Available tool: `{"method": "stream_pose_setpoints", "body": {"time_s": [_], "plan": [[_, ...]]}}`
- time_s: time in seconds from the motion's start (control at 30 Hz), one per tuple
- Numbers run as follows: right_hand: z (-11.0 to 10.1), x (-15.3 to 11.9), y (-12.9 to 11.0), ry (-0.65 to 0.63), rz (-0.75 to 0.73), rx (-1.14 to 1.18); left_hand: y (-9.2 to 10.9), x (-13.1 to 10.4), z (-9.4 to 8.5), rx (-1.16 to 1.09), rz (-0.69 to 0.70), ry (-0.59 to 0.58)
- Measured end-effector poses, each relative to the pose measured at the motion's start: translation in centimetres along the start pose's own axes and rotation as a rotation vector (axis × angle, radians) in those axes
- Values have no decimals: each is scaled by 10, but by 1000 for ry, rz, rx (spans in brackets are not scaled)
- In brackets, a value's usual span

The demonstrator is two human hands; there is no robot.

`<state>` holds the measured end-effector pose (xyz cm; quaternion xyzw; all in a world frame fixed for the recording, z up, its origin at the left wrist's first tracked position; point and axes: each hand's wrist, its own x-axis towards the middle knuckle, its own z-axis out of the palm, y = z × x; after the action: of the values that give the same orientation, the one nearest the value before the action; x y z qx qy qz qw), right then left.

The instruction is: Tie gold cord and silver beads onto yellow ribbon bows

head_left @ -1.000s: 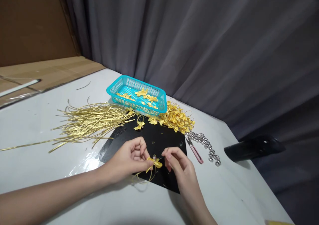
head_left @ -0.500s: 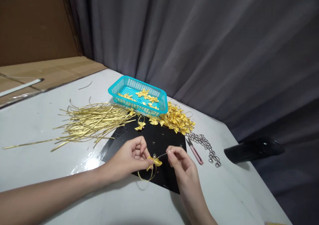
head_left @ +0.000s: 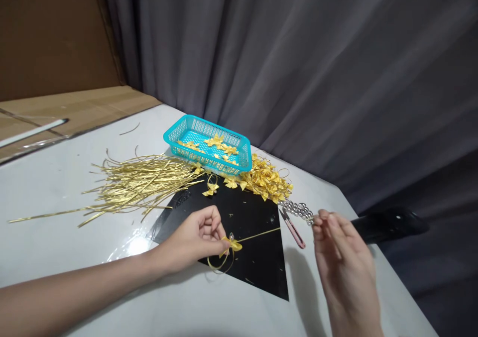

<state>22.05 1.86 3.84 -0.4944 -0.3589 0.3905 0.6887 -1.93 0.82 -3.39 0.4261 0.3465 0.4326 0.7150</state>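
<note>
My left hand [head_left: 207,237] pinches a yellow ribbon bow [head_left: 234,245] over the black mat [head_left: 261,262]. A silver bead sits on the bow, and a thin gold cord loops below it. From the bow a straight gold cord [head_left: 261,235] runs rightward toward my right hand [head_left: 336,232], whose thumb and fingers are pressed together at the right, near the silver beads [head_left: 297,208]. The far end of the cord is too thin to follow, but it points at those fingertips. Pink-handled snips [head_left: 293,230] lie between the hands.
Behind the mat stands a blue basket [head_left: 207,165] with yellow bows inside. Gold cords [head_left: 142,180] are heaped at the left, finished-looking bows [head_left: 267,177] at the right. A black object [head_left: 396,225] is beyond my right hand; a grey curtain [head_left: 280,63] hangs behind.
My right hand has moved away to the right from beside the bow, and a long straight cord now shows between them. My left hand stays in place on the bow.
</note>
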Motion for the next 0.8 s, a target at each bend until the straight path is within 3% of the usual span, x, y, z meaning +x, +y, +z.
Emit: {"method": "stream_pose_setpoints", "body": {"time_s": [0.17, 0.3, 0.8], "plan": [[-13, 9, -14, 138, -69, 86, 2, 1, 1, 5, -12, 11], [-21, 13, -24, 172, -121, 100, 2, 2, 1, 12, -7, 13], [-43, 9, -48, 74, -139, 238, -1, 4, -1, 7, -9, -1]]}}
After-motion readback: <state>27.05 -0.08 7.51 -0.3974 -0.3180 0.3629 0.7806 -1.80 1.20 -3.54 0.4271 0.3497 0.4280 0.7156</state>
